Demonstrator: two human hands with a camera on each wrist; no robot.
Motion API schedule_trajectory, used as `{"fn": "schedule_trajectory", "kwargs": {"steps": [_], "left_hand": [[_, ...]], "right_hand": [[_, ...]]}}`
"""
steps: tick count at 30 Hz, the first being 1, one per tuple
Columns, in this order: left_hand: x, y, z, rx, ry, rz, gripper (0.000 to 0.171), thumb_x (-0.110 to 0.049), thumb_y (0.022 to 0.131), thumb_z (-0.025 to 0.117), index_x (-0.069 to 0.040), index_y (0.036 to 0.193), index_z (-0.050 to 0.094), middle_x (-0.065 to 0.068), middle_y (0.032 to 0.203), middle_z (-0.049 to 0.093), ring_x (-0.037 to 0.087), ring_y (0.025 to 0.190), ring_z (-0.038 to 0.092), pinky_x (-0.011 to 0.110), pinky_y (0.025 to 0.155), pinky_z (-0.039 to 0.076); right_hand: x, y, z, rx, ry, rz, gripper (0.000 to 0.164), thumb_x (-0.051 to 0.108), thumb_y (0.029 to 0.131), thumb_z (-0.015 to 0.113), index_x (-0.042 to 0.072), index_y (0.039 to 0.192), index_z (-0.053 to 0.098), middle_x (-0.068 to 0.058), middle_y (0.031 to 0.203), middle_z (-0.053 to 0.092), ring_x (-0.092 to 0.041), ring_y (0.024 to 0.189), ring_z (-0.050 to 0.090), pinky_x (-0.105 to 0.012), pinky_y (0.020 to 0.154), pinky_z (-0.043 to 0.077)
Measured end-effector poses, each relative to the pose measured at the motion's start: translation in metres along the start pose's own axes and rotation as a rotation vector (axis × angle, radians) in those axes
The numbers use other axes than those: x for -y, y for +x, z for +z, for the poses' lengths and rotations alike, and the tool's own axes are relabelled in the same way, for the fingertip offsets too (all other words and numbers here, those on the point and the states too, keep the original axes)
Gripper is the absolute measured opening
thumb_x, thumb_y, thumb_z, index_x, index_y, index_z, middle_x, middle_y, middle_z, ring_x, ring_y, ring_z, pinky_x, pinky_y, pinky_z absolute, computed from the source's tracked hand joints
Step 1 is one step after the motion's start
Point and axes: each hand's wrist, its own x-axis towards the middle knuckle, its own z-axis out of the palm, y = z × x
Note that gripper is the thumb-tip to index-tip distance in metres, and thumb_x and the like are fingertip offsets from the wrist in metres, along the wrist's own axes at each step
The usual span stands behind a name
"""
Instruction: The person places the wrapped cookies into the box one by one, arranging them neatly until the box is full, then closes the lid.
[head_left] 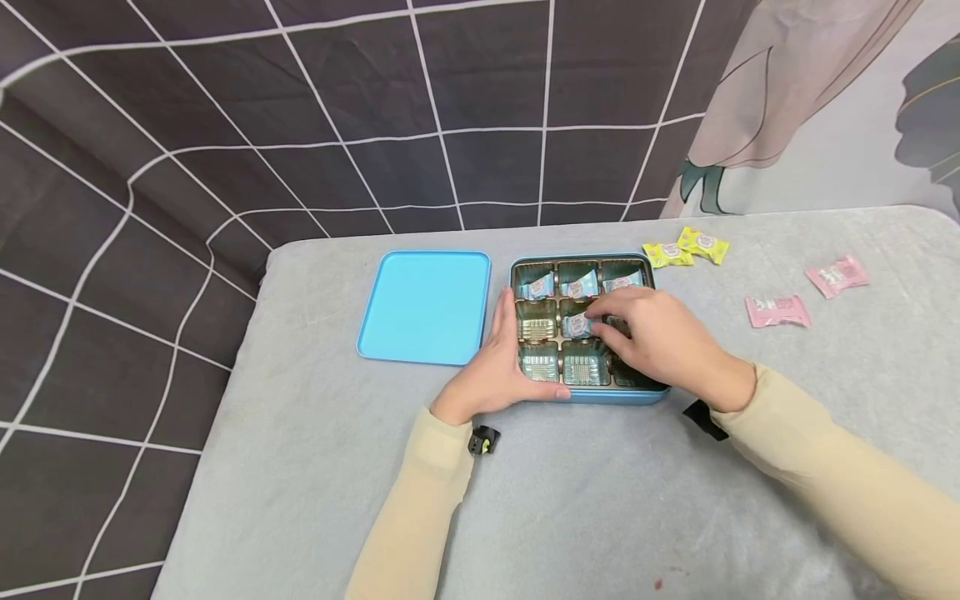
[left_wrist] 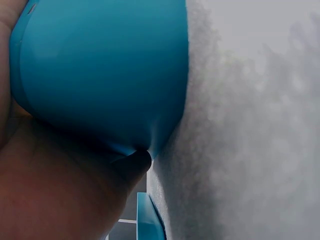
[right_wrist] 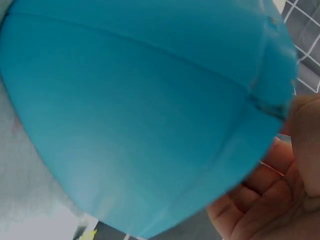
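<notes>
Tin (head_left: 615,398), nine compartments

We list one blue sweet (head_left: 577,326) at the centre, pinched by the right hand (head_left: 671,340); three blue sweets (head_left: 580,287) in the far row. The left hand (head_left: 495,372) spreads along the tin's left and near sides. Left: lid (head_left: 423,307). Right: two yellow sweets (head_left: 667,255), two pink sweets (head_left: 777,312). Sweets bear print we cannot read.

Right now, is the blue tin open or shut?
Open: the tin shows its compartments and wrapped candies, and its lid lies beside it on the table.

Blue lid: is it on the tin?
No, the blue lid lies on the gray cloth, left of the open tin.
</notes>
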Motion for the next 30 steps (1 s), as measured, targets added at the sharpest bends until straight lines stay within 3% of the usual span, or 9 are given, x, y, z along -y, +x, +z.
{"fn": "schedule_trajectory", "kwargs": {"steps": [8,17,30], "left_hand": [[-0.001,-0.001,0.000,-0.002,0.003,0.005,0.147,-0.052,0.072,0.088,-0.018,0.156,-0.028,0.002,0.164,-0.029,0.019,0.151,-0.010,0.049,0.119,0.022],[0.000,-0.001,0.001,-0.012,0.020,0.013,0.149,-0.055,0.070,0.088,-0.018,0.156,-0.027,0.002,0.164,-0.029,0.018,0.151,-0.013,0.048,0.119,0.018],[0.000,-0.002,0.001,-0.011,0.026,0.013,0.149,-0.055,0.070,0.088,-0.018,0.156,-0.028,0.002,0.164,-0.029,0.019,0.151,-0.011,0.048,0.119,0.019]], "right_hand": [[-0.006,-0.008,-0.012,-0.055,-0.021,0.025,0.015,0.002,0.088,0.072,0.005,0.102,0.076,-0.010,0.104,0.073,-0.031,0.101,0.067,-0.050,0.086,0.051],[-0.012,-0.017,-0.019,-0.082,-0.060,0.033,0.016,0.002,0.087,0.073,0.005,0.102,0.075,-0.010,0.097,0.073,-0.029,0.092,0.066,-0.050,0.078,0.051],[-0.030,-0.035,-0.032,-0.111,-0.099,0.107,0.026,0.000,0.084,0.075,0.005,0.110,0.074,-0.013,0.106,0.073,-0.028,0.089,0.063,-0.045,0.074,0.047]]}}
